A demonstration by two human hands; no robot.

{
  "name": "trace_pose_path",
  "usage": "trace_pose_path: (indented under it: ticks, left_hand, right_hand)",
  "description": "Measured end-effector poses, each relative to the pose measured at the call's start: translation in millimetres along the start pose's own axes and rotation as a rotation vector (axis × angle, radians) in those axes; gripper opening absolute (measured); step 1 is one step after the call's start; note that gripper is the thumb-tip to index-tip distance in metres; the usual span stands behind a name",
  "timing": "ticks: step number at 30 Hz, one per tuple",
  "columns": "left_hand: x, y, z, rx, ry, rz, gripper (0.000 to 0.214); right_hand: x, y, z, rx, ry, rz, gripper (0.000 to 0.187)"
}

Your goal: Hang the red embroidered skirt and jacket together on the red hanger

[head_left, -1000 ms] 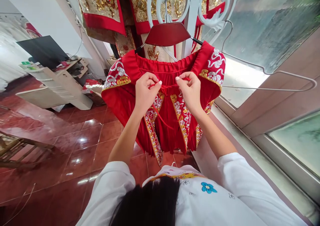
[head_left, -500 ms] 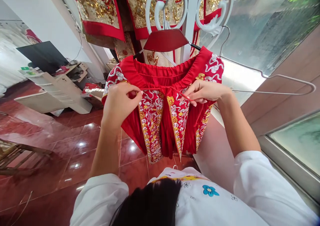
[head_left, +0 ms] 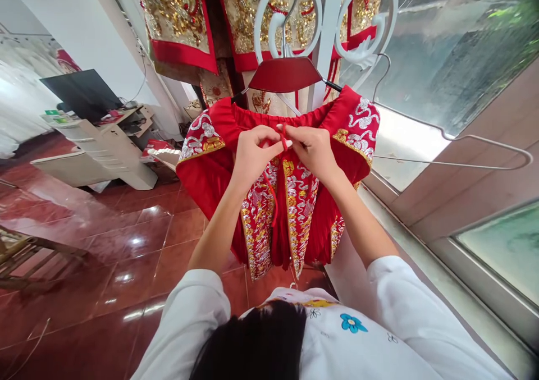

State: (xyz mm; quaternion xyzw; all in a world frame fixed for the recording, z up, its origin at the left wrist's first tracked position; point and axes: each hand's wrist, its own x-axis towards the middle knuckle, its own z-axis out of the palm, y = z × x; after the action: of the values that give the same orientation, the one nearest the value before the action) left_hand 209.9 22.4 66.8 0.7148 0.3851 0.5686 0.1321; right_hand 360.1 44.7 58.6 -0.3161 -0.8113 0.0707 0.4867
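Note:
A red embroidered garment [head_left: 302, 192] with silver and gold stitching hangs from a dark red hanger [head_left: 285, 76]. At the middle of its gathered neckline, my left hand [head_left: 255, 151] and my right hand [head_left: 314, 149] come close together. Both are closed, pinching a thin red drawstring [head_left: 273, 203] that loops between the fingertips. One end of the string dangles below my left hand over the embroidered panels. Just where the string crosses itself is partly hidden by the fingers.
Behind the garment hang gold-sequined clothes [head_left: 181, 21] on a white scrolled rack [head_left: 318, 37]. An empty wire hanger [head_left: 455, 136] juts out to the right, near the window. To the left are a desk [head_left: 105, 144] with a monitor [head_left: 82, 95] and a wooden bench [head_left: 33, 262].
My hands have moved inward from either side of the neckline to its centre, bringing the string's two ends together. A loose end now hangs down. The view has shifted slightly.

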Motion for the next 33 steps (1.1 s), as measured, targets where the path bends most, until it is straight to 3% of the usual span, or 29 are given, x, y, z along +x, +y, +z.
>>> trace_pose_path:
  ticks: [5,11,15,18,20,23,27,30,33]
  left_hand:
    - [-4,-3,-0.2,0.077,0.082,0.029,0.008]
    - [-6,-1,1.3,0.197,-0.067,0.084,0.009]
    - [-14,2,-11.2,0.446,0.012,0.112,0.008]
    - [-24,0,-24.1,0.62,0.057,0.105,0.011]
    - [-29,-3,-26.6,0.574,0.047,0.095,0.012]
    - [-28,-5,-19.8,0.271,0.055,0.016,0.01]
    - [-17,-6,-11.7,-0.121,0.03,-0.139,0.009]
    - [-14,-10,-19.3,-0.158,-0.003,-0.184,0.009]
    - [-17,-14,-31.8,-0.026,-0.007,-0.16,0.017]
  right_hand:
    - [-4,9,-1,-0.14,-0.087,-0.148,0.035]
    - [0,5,0,-0.211,-0.027,-0.179,0.028]
    - [-6,5,-10,-0.316,-0.036,-0.099,0.014]
    - [-19,10,-15,-0.331,0.035,0.028,0.008]
    - [-26,11,-14,-0.223,0.096,0.108,0.004]
    - [-28,5,-5,0.122,0.156,0.232,0.006]
    - [-20,-6,-1,0.508,0.072,0.382,0.017]
    - [-18,-3,-13,0.527,0.013,0.413,0.023]
    - [-20,4,-30,0.474,-0.172,0.295,0.024]
